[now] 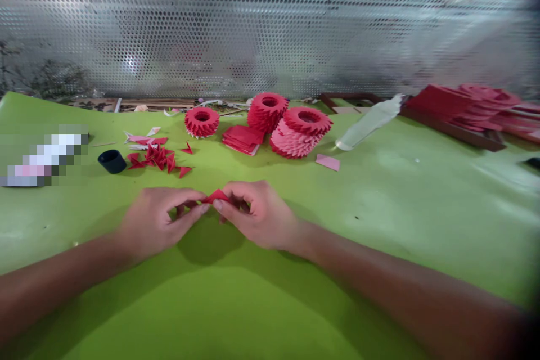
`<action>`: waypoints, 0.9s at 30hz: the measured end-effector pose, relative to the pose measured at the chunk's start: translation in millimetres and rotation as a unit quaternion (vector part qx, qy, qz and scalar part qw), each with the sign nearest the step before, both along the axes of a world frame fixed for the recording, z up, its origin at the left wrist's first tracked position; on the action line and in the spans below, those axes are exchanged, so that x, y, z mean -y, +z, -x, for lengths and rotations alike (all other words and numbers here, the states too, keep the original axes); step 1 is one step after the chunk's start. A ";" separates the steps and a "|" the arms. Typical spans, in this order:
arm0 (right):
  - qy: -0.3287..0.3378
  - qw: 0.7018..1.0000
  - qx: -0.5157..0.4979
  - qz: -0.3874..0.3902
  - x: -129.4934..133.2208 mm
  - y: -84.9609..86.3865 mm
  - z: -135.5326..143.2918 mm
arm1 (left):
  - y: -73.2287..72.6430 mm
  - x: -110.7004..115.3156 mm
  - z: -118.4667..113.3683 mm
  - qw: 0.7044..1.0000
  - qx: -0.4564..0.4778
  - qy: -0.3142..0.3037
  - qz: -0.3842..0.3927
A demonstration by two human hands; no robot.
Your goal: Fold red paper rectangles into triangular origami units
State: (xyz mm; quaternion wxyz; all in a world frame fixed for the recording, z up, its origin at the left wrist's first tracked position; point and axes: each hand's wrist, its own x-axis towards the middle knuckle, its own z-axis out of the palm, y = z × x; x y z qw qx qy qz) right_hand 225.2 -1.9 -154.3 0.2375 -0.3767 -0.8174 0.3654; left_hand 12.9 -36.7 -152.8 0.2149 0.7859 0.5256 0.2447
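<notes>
A small folded red paper piece (218,196) is held between both hands above the green table (236,315). My left hand (162,216) pinches its left corner between thumb and fingers. On the other side, my right hand (257,211) grips the paper, its thumb lying on the front face. Beyond my left hand lies a loose pile of folded red paper pieces (158,157). A stack of flat red paper (243,139) rests farther back, beside ringed paper structures: a small red one (202,122), a taller red one (269,111) and a pink-and-red one (297,134).
A dark cylindrical cup or ring (112,162) stands left of the pile. A pink paper slip (328,162) and a clear glue-like bottle (369,124) lie right of centre. At the back right, a brown tray (472,132) holds red and pink paper. Perforated metallic sheeting (253,28) rises behind.
</notes>
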 end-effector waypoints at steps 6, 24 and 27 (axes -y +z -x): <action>0.016 0.998 -0.015 0.053 0.5 1.5 -0.1 | -3.8 -2.3 4.8 0.998 -0.034 -0.020 -0.043; 0.039 0.998 -0.005 0.056 -2.6 1.2 -1.4 | -1.2 0.6 -0.7 0.994 0.050 0.010 0.095; 0.070 0.996 -0.001 0.059 -2.3 0.2 -1.1 | -1.7 -0.1 -1.4 0.991 0.057 -0.007 0.123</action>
